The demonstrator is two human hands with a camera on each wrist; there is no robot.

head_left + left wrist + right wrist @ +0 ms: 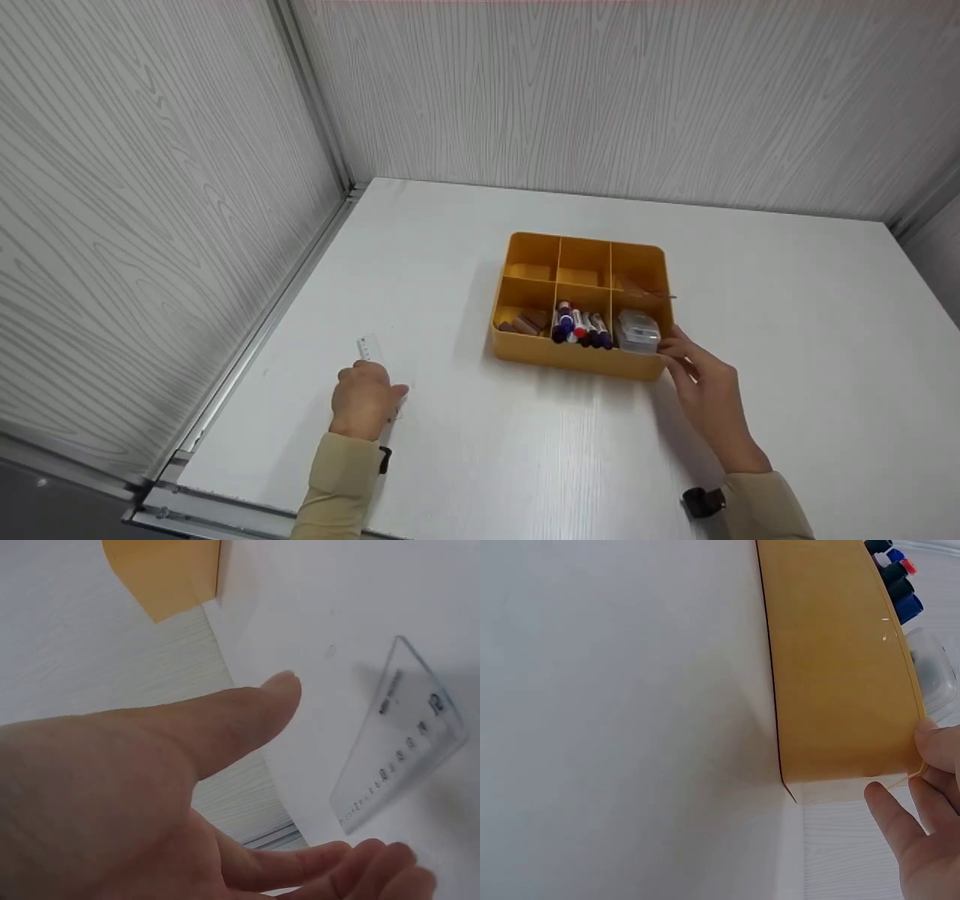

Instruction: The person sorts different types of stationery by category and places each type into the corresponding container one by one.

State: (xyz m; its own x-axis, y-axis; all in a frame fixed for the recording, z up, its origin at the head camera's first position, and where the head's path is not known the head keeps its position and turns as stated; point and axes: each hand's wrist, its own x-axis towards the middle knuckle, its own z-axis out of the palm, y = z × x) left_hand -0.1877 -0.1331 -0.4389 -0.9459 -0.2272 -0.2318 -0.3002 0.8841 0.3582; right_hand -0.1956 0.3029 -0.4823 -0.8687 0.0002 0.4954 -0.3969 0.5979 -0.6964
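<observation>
A clear plastic ruler (405,727) with black markings is at the left of the white table. Over it in the head view is my left hand (364,401), hiding the ruler's middle. The left wrist view shows the thumb apart from the loosely bent fingers, with a gap between thumb and ruler. On the right, my right hand (705,382) grips the front right corner of a yellow divided storage box (577,365), thumb at the rim and fingers along its side. Inside the box are several markers (581,326), a clear plastic case (637,331) and small brownish blocks (527,322).
A thin stick-like item (652,293) lies in the back right compartment, its tip past the rim. Grey wood-grain panels (600,97) stand behind and at the sides of the table (450,457). A metal rail (255,345) follows the left edge.
</observation>
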